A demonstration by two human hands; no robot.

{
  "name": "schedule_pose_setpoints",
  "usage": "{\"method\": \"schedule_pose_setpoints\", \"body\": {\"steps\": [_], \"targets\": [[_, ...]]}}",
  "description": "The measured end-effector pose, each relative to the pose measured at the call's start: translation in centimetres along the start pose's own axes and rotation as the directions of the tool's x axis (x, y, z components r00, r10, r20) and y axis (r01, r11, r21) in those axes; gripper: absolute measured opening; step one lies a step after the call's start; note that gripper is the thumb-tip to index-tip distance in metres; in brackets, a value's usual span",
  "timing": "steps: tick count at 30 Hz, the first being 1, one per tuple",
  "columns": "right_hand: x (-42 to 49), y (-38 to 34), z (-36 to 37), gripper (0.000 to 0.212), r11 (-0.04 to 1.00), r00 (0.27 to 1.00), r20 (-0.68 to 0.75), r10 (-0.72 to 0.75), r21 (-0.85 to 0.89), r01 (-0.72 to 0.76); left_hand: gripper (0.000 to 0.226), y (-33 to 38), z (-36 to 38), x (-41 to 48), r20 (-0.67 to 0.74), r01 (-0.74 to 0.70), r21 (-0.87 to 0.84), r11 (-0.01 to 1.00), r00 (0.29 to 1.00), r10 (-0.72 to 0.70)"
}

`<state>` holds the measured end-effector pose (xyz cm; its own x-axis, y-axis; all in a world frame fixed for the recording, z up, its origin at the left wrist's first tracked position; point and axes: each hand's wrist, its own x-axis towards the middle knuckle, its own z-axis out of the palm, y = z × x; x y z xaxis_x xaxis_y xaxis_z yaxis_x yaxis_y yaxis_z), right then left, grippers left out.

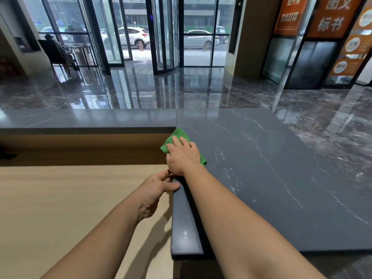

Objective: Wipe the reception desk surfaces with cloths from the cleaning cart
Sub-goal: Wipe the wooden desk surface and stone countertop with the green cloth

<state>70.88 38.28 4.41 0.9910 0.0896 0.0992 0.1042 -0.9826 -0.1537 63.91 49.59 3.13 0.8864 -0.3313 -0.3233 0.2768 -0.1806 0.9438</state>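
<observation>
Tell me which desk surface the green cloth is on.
The dark veined stone countertop: the green cloth lies at its inner corner under the right hand. The pale wooden lower desk carries no cloth.

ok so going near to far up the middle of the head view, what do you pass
left hand → right hand flat on the green cloth → dark counter ledge → glossy floor → glass doors → white car
</observation>
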Motion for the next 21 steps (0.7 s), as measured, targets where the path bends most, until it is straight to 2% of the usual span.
{"method": "schedule_pose_setpoints", "body": {"steps": [6,10,15,21], "targets": [[-2.5,5.0,-0.9,0.042,0.998,0.998,-0.056,0.018,0.062,-0.014,0.04,0.8,0.2,-2.0,-0.025,-0.005,0.098,0.995,1.0,0.008],[-4.5,9.5,-2.1,0.045,0.991,0.991,-0.029,0.131,0.031,-0.13,0.045,1.6,0.9,-3.2,-0.04,0.016,0.161,0.987,0.999,-0.01],[-6.9,14.3,-3.5,0.049,0.952,0.951,-0.041,0.305,0.0,-0.306,0.049,1.8,1.7,-3.9,-0.067,0.01,0.147,0.989,0.998,0.0],[-6.7,14.4,-3.5,0.064,0.89,0.89,-0.022,0.455,0.019,-0.455,0.052,0.9,1.7,-4.0,-0.076,-0.024,0.083,0.996,0.997,0.031]]}}
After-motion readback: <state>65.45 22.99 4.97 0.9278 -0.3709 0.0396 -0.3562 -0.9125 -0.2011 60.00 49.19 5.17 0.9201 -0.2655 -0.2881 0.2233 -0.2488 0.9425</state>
